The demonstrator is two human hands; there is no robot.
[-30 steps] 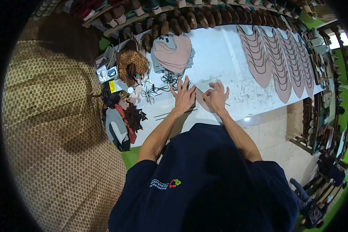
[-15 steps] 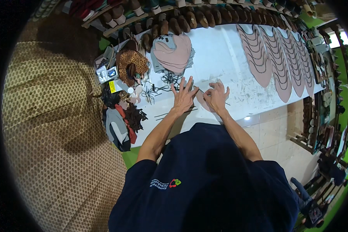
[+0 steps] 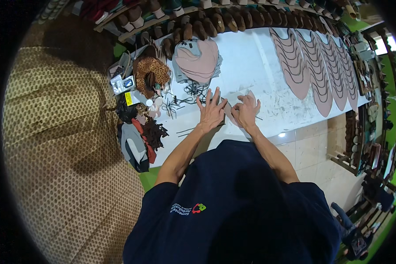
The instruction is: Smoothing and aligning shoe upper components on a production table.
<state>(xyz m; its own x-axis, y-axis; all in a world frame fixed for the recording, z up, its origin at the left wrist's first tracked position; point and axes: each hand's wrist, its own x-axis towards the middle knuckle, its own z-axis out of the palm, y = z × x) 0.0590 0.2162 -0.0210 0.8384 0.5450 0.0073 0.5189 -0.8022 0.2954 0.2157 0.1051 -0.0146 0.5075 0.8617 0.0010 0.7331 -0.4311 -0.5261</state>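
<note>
A pink shoe-upper-like piece (image 3: 229, 116) lies flat on the white tabletop beneath my hands. My left hand (image 3: 212, 114) rests at its left edge, fingers spread and the thumb reaching toward my right hand. Over the piece, my right hand (image 3: 245, 111) has its thumb and forefinger pinched down while the other fingers stay raised. What sits in that pinch is too small to make out. A thin dark strip (image 3: 259, 118) pokes out beside the right wrist. Other dark strips (image 3: 185, 131) lie left of my left wrist, and a tangle of black strips (image 3: 195, 90) is just beyond that hand.
Overlapping pink pieces with dark curved edges (image 3: 295, 79) lie in rows at right. A stack of pink and grey pieces (image 3: 199, 67) stands at the far left, near leopard-print material (image 3: 156, 69) and brown scraps (image 3: 154, 134). Shoe lasts (image 3: 220, 23) line the back edge.
My left hand has shifted slightly to the right, its thumb closer to the right hand. My right hand's pinch has moved a little down along the pink piece.
</note>
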